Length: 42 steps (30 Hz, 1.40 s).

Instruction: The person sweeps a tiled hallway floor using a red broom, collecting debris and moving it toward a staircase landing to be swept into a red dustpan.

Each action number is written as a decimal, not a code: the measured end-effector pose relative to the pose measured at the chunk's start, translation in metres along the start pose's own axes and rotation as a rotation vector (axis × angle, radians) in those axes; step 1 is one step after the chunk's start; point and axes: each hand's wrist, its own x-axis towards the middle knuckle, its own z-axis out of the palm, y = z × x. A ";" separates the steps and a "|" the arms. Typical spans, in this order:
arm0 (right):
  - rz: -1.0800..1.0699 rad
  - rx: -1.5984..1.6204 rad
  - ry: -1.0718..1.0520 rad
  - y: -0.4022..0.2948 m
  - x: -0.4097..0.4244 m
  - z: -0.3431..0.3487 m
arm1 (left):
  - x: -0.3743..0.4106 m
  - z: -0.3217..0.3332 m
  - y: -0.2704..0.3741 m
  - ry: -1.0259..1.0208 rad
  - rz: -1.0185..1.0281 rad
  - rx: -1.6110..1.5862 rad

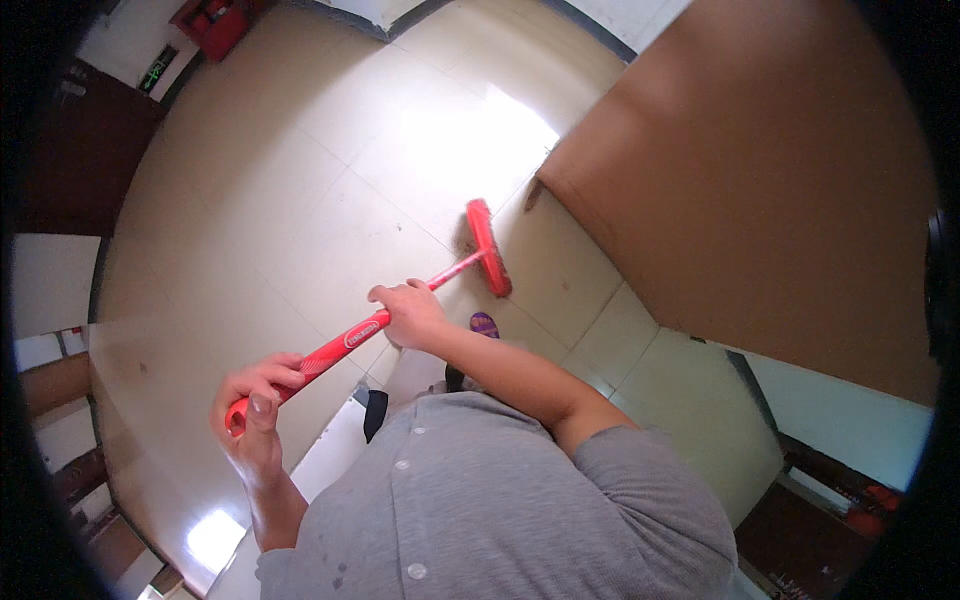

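A red broom lies slantwise before me, its handle end at the lower left and its head further away to the right. My left hand [259,405] is wrapped around the thick end of the red broom handle [337,349], by the hanging hole. Further down the pole, my right hand [412,311] grips it just past the printed oval. The bristled red broom head [489,247] is at the tiled floor [322,210], with a dark patch, shadow or dirt, along its left side. My foot in a purple sandal [484,325] shows just below the head.
A large brown panel [750,187] stands at the right, its corner near the broom head. Dark doors [82,150] line the left wall, with a red box [217,26] at the upper left. A white wall corner [386,22] juts out ahead. A white panel [330,442] is beside me.
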 end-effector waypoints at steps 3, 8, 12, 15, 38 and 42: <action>0.095 -0.052 0.031 0.015 -0.010 0.014 | 0.002 -0.016 -0.036 -0.062 -0.071 -0.146; 0.366 -0.130 -0.002 0.040 -0.050 0.030 | 0.002 -0.006 -0.064 -0.165 -0.395 -0.253; 0.450 -0.101 0.025 0.003 -0.022 0.042 | 0.020 -0.046 -0.058 -0.198 -0.410 -0.256; 0.370 -0.021 0.071 -0.017 0.014 0.047 | 0.039 -0.070 -0.046 -0.103 -0.419 -0.238; -0.124 0.139 0.037 -0.077 0.172 -0.049 | 0.151 -0.062 0.037 0.039 0.080 0.109; -0.158 0.020 0.074 -0.026 0.191 -0.086 | 0.171 -0.034 0.012 0.232 0.041 0.018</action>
